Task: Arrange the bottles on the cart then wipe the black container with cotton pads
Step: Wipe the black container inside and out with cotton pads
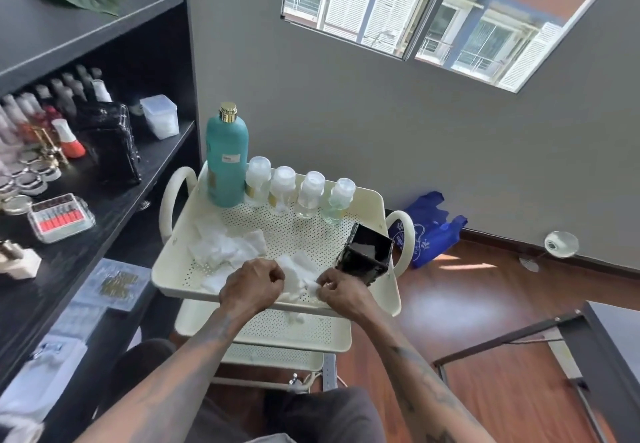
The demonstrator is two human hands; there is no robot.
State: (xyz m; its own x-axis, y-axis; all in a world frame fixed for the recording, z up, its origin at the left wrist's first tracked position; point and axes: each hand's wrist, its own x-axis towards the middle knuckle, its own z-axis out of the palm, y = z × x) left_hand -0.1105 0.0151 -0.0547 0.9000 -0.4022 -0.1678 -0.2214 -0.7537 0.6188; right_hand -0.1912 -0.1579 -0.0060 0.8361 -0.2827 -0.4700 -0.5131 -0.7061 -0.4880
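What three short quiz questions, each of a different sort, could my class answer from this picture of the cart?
1. How many small clear bottles stand beside the teal bottle?
2. True or false: the black container stands on the shelf.
3. Both hands pinch: A) cotton pads B) a bottle cap.

Key: 1. four; 2. false, it stands on the cart's top tray; 3. A.

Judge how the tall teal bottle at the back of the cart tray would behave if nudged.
The teal bottle stands tall and narrow, so it probably tips more easily than the four small clear bottles beside it. Its smooth surface may be slippery. How full, and so how heavy, cannot be told.
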